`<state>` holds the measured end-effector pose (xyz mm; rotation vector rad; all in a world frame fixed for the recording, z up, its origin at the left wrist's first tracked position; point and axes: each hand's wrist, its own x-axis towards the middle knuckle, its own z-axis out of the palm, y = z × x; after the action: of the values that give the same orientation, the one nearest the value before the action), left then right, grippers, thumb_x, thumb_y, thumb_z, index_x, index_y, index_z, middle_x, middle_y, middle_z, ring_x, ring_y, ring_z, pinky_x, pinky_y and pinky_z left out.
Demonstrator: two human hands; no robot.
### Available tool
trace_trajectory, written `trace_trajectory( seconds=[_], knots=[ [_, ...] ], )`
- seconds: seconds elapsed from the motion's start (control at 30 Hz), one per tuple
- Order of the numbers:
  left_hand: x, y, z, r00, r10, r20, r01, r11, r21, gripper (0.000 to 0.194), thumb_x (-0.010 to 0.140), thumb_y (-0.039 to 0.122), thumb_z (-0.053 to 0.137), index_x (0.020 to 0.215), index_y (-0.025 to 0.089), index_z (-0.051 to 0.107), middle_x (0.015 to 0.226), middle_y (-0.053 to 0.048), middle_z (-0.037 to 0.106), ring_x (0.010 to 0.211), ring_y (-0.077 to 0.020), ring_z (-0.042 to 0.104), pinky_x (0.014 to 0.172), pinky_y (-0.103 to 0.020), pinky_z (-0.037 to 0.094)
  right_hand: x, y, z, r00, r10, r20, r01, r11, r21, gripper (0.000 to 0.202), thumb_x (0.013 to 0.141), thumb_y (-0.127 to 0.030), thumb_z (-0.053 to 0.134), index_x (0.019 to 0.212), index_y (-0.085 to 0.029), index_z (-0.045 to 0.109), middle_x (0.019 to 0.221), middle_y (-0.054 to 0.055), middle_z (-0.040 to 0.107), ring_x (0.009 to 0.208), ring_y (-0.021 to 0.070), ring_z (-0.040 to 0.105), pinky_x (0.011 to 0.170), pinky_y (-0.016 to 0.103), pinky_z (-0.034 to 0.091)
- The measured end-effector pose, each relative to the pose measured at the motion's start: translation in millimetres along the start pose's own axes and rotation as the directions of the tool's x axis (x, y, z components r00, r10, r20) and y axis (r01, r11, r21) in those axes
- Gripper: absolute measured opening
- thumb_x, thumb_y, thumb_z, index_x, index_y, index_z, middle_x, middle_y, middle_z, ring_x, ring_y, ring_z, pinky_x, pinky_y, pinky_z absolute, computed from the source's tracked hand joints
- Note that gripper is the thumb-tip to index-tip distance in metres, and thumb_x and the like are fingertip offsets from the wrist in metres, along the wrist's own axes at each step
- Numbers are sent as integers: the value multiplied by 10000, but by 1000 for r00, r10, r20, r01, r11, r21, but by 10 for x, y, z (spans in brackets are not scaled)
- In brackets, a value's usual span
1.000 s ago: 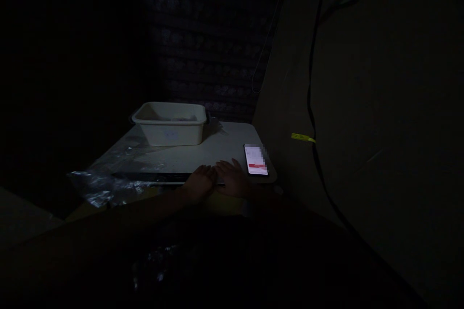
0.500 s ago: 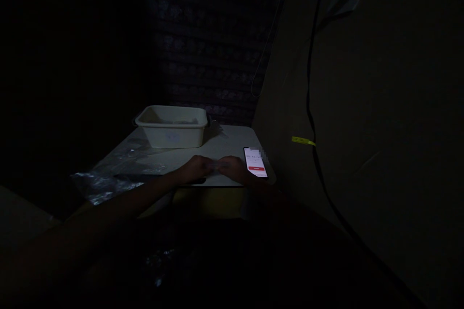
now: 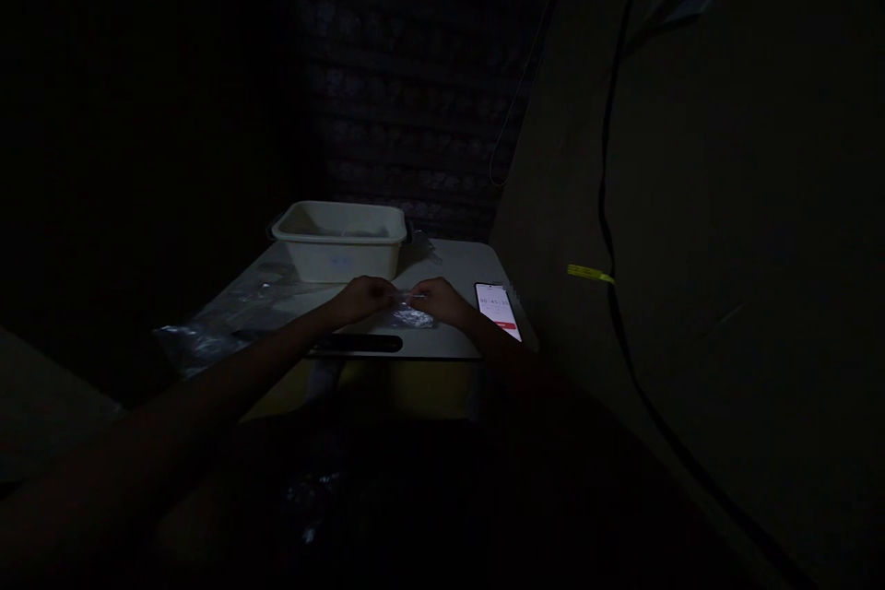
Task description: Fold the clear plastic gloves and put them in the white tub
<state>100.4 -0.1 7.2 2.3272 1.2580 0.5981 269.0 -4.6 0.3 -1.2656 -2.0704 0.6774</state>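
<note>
In the dim head view, a small clear plastic bag (image 3: 413, 315) hangs between my hands over the front part of the white table (image 3: 453, 347). My left hand (image 3: 366, 298) pinches the bag's top edge from the left. From the right, my right hand (image 3: 441, 300) pinches the same edge, with the fingertips of both hands close together. What the bag contains, if anything, is too dark to make out. Behind my left hand stands a cream plastic tub (image 3: 346, 258) with something pale and indistinct inside.
A lit phone (image 3: 495, 306) showing a timer lies by the table's right edge. Crumpled clear plastic (image 3: 200, 343) spreads over the left side. A dark slot (image 3: 366, 343) lies near the front edge. A black cable (image 3: 604, 194) with a yellow tag runs down the right wall.
My hands have lifted slightly and turned, so the clear bag now hangs in plain sight below my fingers. The whole view has shifted a little, moving the scene rightward.
</note>
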Motion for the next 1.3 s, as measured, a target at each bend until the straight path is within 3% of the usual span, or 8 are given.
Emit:
trace_trajectory(
  seconds=[0.13, 0.2, 0.3, 0.47, 0.67, 0.8, 1.0, 1.3],
  knots=[
    [16, -97, -214, 949, 171, -263, -58, 920, 388, 413, 675, 277, 372, 1034, 92, 461, 1075, -109, 491, 981, -201, 435, 823, -326, 321, -1, 43, -45, 999, 29, -13, -29, 999, -19, 117, 613, -175, 507, 620, -105, 601, 562, -11, 550, 538, 76, 478, 492, 172, 343],
    [29, -174, -305, 923, 170, -347, 57, 828, 558, 469, 678, 247, 376, 1115, 77, 385, 1163, -147, 407, 1072, -242, 343, 865, -395, 250, -8, 68, -61, 999, 40, -14, -41, 999, -32, 111, 612, -166, 507, 618, -106, 600, 569, -11, 554, 542, 76, 481, 499, 172, 347],
    [42, -284, -372, 904, 107, -415, 217, 721, 658, 495, 697, 218, 352, 1159, 41, 321, 1197, -189, 351, 1120, -279, 265, 865, -461, 193, -11, 77, -63, 997, 71, -27, -72, 997, -29, 115, 610, -172, 512, 631, -100, 600, 564, -11, 554, 525, 74, 479, 497, 174, 352],
    [-19, -313, -384, 917, 109, -383, 222, 660, 718, 424, 719, 135, 290, 1132, 83, 371, 1145, -145, 431, 1072, -247, 342, 845, -432, 228, 53, 10, -90, 995, 65, -82, -64, 998, 16, 111, 609, -181, 514, 615, -113, 601, 562, -14, 563, 525, 80, 486, 494, 178, 353],
    [-222, -284, -353, 944, 163, -289, 122, 640, 759, 323, 720, 125, 311, 979, 125, 505, 942, -100, 564, 866, -225, 492, 726, -347, 341, 244, -212, -278, 965, 4, -263, 19, 996, 83, 159, 631, -221, 498, 658, -105, 604, 621, 10, 585, 590, 102, 516, 542, 196, 371],
    [-304, -296, -323, 951, 182, -251, 82, 634, 769, 310, 726, 131, 313, 957, 144, 518, 898, -98, 572, 824, -220, 507, 665, -332, 369, 462, -395, -314, 944, -38, -326, 39, 999, -3, 196, 654, -243, 479, 731, -112, 603, 705, 21, 598, 659, 114, 526, 596, 216, 375],
    [-336, -242, -315, 958, 165, -234, 80, 632, 771, 291, 726, 154, 322, 928, 136, 532, 848, -105, 578, 789, -219, 517, 635, -334, 382, 748, -556, -121, 966, -91, -243, 16, 956, -293, 184, 665, -279, 485, 761, -180, 608, 783, 7, 600, 798, 147, 510, 759, 316, 306],
    [-361, -225, -322, 958, 169, -234, 71, 647, 759, 292, 712, 144, 333, 924, 140, 534, 858, -93, 575, 781, -214, 516, 627, -322, 377, 835, -558, 56, 988, -71, -139, -2, 884, -467, 188, 683, -307, 456, 746, -217, 608, 789, 11, 604, 827, 169, 478, 766, 355, 262]
  ],
)
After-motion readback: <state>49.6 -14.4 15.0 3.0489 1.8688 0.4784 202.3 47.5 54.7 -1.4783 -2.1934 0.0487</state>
